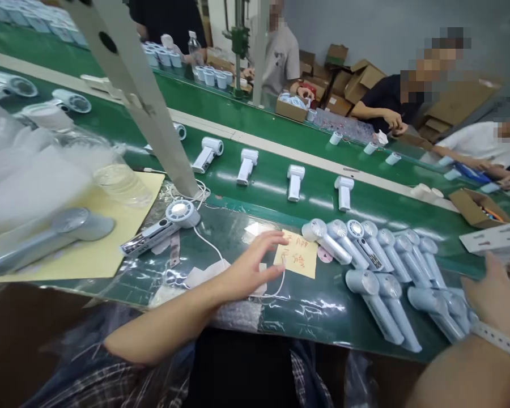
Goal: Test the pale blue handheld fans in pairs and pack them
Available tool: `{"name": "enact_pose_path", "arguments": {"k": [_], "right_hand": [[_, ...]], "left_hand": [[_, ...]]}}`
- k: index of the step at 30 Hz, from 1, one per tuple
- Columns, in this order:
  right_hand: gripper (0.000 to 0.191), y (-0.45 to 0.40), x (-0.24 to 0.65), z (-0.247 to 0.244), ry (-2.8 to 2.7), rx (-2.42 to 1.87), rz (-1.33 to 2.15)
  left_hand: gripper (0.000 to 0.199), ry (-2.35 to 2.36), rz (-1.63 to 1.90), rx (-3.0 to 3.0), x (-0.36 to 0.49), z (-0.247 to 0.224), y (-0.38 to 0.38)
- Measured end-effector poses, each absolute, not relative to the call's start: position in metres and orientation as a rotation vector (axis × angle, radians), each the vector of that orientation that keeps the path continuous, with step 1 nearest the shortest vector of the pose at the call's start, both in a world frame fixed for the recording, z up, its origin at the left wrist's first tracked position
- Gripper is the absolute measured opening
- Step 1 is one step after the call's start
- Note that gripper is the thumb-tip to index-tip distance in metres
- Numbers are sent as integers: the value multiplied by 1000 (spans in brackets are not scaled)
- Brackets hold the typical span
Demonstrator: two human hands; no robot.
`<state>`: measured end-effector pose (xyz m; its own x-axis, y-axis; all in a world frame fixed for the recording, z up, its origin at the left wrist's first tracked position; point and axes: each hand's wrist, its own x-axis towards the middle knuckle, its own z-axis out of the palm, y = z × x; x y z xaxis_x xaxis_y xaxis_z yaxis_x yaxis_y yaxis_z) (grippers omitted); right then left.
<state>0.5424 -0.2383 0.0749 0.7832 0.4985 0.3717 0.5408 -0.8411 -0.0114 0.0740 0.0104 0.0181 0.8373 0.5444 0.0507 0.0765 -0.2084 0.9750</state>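
My left hand (255,266) hovers over the bench with its fingers apart and nothing in them, beside a yellow note (300,255) with red handwriting. A thin white cable (212,243) runs beneath it. My right hand (495,292), with a pale strap at the wrist, is at the right edge near several light-blue handheld fans (378,309) lying in rows; its fingers are spread in part, and I see nothing held. To the left, a fan with a bare metallic inside (153,235) lies on the bench, its round head towards the cable.
Several white-blue fans (295,182) lie on the green conveyor (267,195) beyond the bench. A slanted metal post (144,107) rises at left, near a bagged fan on yellow paper (131,221). Across the line, people work among cups and cardboard boxes (361,79).
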Motion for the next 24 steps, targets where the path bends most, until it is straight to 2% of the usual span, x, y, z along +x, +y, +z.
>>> {"name": "enact_pose_path", "arguments": {"k": [1, 3, 5, 9, 12, 15, 19, 24], "right_hand": [[56, -198, 542, 88, -907, -2765, -194], [42, -109, 534, 98, -1109, -2657, 111], [36, -24, 517, 89, -1222, -2620, 331], [39, 105, 455, 45, -1305, -2744, 480], [42, 153, 397, 27, -1406, -2802, 466], [41, 160, 353, 34, -1566, -2786, 462], [37, 117, 309, 65, -1821, -2609, 469], [67, 5, 243, 87, -2144, -2176, 190]], "left_hand": [[51, 463, 413, 1754, 74, 20, 8], [56, 423, 333, 1753, 73, 23, 4], [57, 403, 295, 1737, 73, 25, 2], [54, 423, 386, 1707, 74, 20, 4], [51, 448, 572, 1619, 78, 11, 7], [47, 509, 726, 1283, 87, 1, 10], [52, 612, 835, 629, 101, -1, 12], [78, 418, 1033, 464, 102, 14, 18]]}}
